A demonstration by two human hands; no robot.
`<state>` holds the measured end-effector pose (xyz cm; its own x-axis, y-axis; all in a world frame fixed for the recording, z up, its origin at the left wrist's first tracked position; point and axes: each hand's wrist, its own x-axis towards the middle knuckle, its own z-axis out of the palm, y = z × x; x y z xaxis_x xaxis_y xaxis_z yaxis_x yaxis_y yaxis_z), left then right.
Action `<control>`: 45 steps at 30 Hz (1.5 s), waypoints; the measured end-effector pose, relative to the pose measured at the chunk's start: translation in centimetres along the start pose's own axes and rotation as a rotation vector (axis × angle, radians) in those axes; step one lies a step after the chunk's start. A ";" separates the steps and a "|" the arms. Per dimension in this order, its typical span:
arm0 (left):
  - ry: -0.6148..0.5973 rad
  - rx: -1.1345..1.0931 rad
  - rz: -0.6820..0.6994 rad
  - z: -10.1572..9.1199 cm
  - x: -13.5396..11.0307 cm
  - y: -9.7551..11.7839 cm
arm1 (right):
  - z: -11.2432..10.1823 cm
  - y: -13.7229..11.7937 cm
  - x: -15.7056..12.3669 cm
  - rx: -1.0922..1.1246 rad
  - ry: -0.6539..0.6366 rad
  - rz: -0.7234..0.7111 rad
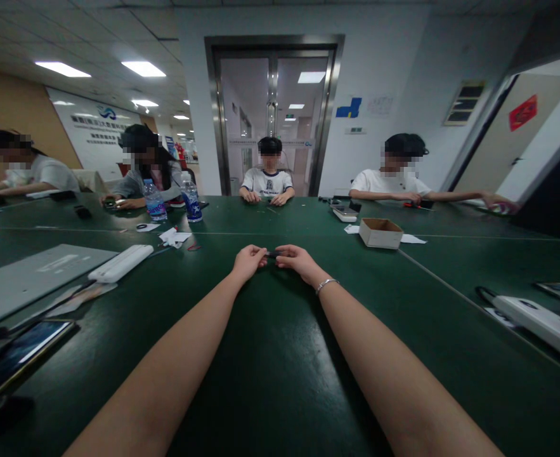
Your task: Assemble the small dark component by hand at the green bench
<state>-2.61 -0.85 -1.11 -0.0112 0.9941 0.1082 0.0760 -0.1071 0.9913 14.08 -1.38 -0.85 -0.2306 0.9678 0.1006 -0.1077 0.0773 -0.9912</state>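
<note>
Both hands work at the centre of the frame, above the dark green table [270, 330]. The left hand [248, 263] is closed to a pinch, thumb and fingertips on the left end of a small dark object [273, 254]. The right hand [297, 260], with a bracelet [327, 285] at its wrist, is curled around the right end of the same object. The object sits between the two hands, partly covered by the fingers; its type is too small to identify. The step in hand is judged to be two-handed handling of this part. The next move appears to call for coordinated fingertip control, with one grip firm before the other is relaxed. An open box [381, 238] stands right of centre, well apart from the hands; a white power strip [122, 263] lies at left.
</note>
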 end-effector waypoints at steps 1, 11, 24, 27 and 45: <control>0.008 -0.003 -0.002 0.0 0.0 0.0 | 0.0 -0.1 0.0 0.012 0.006 0.010; 0.002 0.020 -0.011 -0.3 0.1 -0.1 | -0.2 -0.3 -0.1 0.074 0.031 0.040; -0.008 0.043 -0.041 -0.3 -0.2 0.3 | -0.3 -0.2 0.0 0.067 0.003 0.033; -0.017 0.068 -0.030 -0.4 0.0 0.1 | -0.3 -0.2 0.0 0.067 -0.006 0.030; 0.006 0.017 -0.024 -0.1 0.0 0.2 | -0.1 -0.3 -0.1 0.073 0.009 0.028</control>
<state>-2.67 -0.89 -0.90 -0.0192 0.9962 0.0850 0.0921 -0.0828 0.9923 14.23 -1.48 -0.57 -0.2258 0.9715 0.0719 -0.1715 0.0330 -0.9846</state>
